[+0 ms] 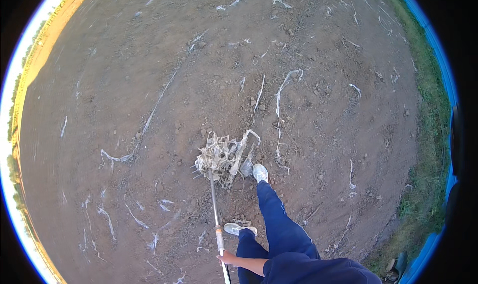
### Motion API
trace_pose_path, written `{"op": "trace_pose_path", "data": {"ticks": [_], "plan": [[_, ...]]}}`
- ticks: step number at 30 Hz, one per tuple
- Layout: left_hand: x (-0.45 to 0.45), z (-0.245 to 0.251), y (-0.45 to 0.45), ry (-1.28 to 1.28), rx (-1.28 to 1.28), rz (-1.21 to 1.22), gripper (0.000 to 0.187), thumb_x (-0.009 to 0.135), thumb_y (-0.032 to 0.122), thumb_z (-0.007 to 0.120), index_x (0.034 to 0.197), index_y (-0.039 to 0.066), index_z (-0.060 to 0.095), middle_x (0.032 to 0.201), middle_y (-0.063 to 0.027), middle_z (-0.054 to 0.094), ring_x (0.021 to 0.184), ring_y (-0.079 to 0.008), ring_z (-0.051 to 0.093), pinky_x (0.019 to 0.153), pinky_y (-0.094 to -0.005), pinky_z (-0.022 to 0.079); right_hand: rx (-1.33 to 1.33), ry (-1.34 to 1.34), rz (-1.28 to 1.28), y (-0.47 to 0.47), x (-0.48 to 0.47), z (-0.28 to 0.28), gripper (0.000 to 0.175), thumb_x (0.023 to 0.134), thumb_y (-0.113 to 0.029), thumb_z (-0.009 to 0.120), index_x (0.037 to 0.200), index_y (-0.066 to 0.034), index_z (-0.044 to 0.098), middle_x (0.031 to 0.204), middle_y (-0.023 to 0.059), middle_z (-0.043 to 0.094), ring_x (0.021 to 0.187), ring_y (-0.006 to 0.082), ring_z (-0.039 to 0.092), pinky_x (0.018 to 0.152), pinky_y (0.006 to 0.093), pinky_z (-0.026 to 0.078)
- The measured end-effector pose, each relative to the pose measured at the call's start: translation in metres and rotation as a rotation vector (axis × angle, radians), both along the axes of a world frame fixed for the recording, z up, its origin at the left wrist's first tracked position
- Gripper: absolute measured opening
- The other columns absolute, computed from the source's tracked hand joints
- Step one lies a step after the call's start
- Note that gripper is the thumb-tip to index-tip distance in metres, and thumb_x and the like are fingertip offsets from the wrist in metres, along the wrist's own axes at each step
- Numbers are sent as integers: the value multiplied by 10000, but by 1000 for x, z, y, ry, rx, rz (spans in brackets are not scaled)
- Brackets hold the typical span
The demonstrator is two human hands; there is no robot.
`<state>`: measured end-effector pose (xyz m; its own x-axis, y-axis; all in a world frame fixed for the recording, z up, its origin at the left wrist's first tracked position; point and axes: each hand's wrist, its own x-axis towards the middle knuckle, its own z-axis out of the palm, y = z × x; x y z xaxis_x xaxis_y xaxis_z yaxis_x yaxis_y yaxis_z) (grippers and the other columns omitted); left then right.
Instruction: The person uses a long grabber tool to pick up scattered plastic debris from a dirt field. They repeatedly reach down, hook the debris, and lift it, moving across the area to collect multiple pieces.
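My right hand [228, 259] grips the long pole [214, 205] of a rake-like tool near the bottom edge of the view. A band of orange wrapping circles the pole above the hand. The tool's head is buried in a tangled heap of dirty plastic film strips [220, 157], and a few thin tines [195, 172] poke out on its left side. A loose strip folds over the heap's right side. My left hand is out of view.
One light-coloured shoe [260, 172] stands beside the heap; the other shoe [240, 229] is right of the pole. Pale film strips [278, 108] litter the bare, cloddy soil [325, 134]. Along the right run a grass strip [429, 134] and a blue barrier [437, 41].
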<state>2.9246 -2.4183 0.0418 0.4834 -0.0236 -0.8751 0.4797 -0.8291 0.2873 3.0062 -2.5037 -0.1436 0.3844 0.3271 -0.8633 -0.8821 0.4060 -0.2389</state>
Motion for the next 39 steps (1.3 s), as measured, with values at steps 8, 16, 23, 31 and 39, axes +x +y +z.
{"op": "trace_pose_path", "data": {"ticks": [8, 16, 23, 31, 39], "plan": [[-2, -83, 18, -185, -41, -249, 545, 757, 383, 518, 1121, -8, 409, 846, -261, 530, 740, -419, 493, 636, -423, 406, -414, -31, 0, -112, 43, -23, 279, 798, -185, 485, 883, 30, 329, 671, 101, 562, 548, 175, 579, 483, 294, 463], [111, -77, -331, 229, -685, 254, 221, 789, 155, 524, 949, 55, 408, 523, 9, 394, 354, -59, 387, 297, -208, 303, -1163, -19, -232, -442, 111, -49, 457, 756, -302, 479, 983, 71, 344, 837, 291, 539, 818, 402, 536, 726, 428, 426], [172, -92, -438, 594, -791, 388, 217, 786, 207, 548, 882, 97, 388, 572, 13, 393, 388, -53, 369, 321, -193, 291, -1092, -41, -233, -511, 107, -5, 360, 789, -188, 442, 991, 39, 249, 678, 193, 535, 550, 271, 570, 478, 370, 465], [157, -118, -330, 189, -383, -99, 268, 762, 269, 546, 852, 39, 440, 530, -37, 476, 411, -123, 484, 355, -257, 373, -746, 143, -434, -381, 68, -67, 264, 790, -118, 420, 942, -26, 225, 589, 71, 439, 430, 153, 477, 344, 292, 391], [195, -112, -261, -18, -279, -64, 297, 751, 266, 545, 853, 1, 454, 548, -95, 528, 441, -185, 533, 428, -318, 421, -464, -47, -473, -304, 129, -72, 279, 773, -76, 460, 937, -35, 239, 621, 71, 432, 435, 139, 463, 363, 261, 404]]}}
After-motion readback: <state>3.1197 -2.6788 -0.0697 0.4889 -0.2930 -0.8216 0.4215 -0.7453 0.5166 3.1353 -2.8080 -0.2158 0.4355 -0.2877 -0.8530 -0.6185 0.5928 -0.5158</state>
